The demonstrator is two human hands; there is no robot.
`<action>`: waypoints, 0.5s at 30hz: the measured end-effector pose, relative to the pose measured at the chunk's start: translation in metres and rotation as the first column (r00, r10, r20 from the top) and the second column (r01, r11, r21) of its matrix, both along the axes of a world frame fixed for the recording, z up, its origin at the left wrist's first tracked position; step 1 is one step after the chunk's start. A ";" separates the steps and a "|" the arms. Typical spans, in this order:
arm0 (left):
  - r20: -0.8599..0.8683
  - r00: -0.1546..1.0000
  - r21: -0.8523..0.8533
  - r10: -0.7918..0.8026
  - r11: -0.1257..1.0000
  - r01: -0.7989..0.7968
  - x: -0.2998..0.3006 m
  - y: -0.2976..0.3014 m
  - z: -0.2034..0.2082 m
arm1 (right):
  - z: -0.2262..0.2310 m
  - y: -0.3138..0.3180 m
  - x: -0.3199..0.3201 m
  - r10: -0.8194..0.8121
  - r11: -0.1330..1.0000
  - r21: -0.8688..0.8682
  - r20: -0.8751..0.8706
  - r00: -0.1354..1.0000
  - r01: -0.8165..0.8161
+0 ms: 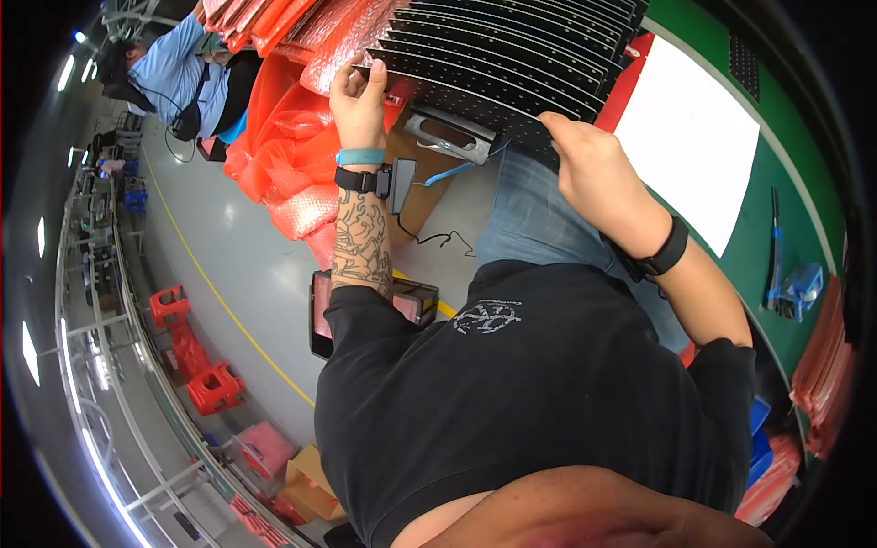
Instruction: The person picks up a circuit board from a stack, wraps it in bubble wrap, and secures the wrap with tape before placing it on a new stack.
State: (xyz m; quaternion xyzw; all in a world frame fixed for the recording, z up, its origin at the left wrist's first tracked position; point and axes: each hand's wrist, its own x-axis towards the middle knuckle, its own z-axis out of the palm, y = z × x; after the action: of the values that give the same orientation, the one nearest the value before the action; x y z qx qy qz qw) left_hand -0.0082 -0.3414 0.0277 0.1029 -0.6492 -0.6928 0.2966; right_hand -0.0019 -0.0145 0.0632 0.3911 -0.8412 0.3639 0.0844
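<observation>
My left hand (359, 114) pinches the left corner of the nearest black dotted panel (457, 99) between thumb and fingers. At the panel's right end, my right hand (594, 169) grips the edge; its thumb lies on top and its other fingers are partly hidden. Behind this panel, several like black panels (521, 41) stand in a tilted, evenly spaced row. Just below the panel sits a grey piece with an oblong opening (452, 137), with a blue cord (452, 172) beside it. Red bubble wrap (297, 137) bunches up left of my left hand.
A white sheet (694, 128) lies on the green tabletop (790, 196) to my right, with a blue-handled tool (776, 251) farther right. Red bubble-wrap bags (265, 18) pile up at the top. Another person in blue (196, 78) sits far left. Red stools (216, 388) stand on the floor.
</observation>
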 end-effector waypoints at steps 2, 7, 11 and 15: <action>0.031 0.999 0.020 0.026 0.999 -0.027 -0.002 0.001 0.004 | 0.000 -0.002 0.003 0.024 0.999 0.029 0.026 0.999 -0.025; 0.086 0.996 0.008 0.018 1.000 -0.019 -0.002 0.002 0.004 | -0.007 0.003 0.002 0.008 1.000 0.001 -0.004 1.000 -0.008; 0.069 0.998 -0.040 -0.013 0.999 0.016 -0.006 -0.008 0.001 | -0.007 -0.001 0.002 0.003 1.000 0.002 0.003 1.000 -0.003; 0.054 0.998 -0.039 -0.008 0.999 0.010 -0.006 -0.005 0.005 | -0.013 -0.001 0.003 -0.020 1.000 0.011 0.003 1.000 0.020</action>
State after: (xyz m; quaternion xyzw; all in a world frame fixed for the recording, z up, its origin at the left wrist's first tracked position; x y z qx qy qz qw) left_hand -0.0140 -0.3467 0.0330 0.1130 -0.6709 -0.6783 0.2777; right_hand 0.0012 -0.0156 0.0505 0.3824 -0.8471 0.3591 0.0847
